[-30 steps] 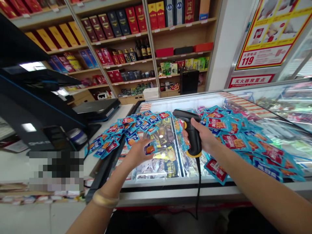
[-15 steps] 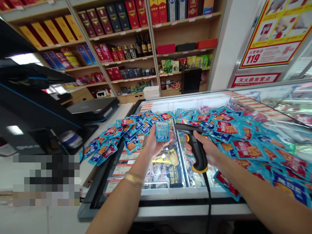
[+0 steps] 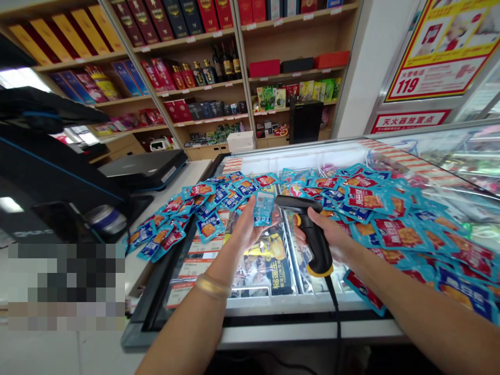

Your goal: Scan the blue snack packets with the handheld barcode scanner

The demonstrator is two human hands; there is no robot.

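Note:
My left hand holds a small light-blue snack packet with its printed back and barcode facing up. My right hand is wrapped around the grip of a black and yellow barcode scanner, whose head points left at the packet, a small gap apart. Loose packets in blue and red lie to the left of my hands. A larger heap of the same packets spreads to the right. Both hands are over the glass top of a chest freezer.
The scanner's cable hangs over the freezer's front edge. At left stand a dark checkout machine and a flat black device on the counter. Shelves of boxes and bottles line the back, beside a wall poster.
The packet in my left hand has tilted and moved slightly to the right, closer to the scanner head. The scanner has shifted a little left. The whole view has moved slightly.

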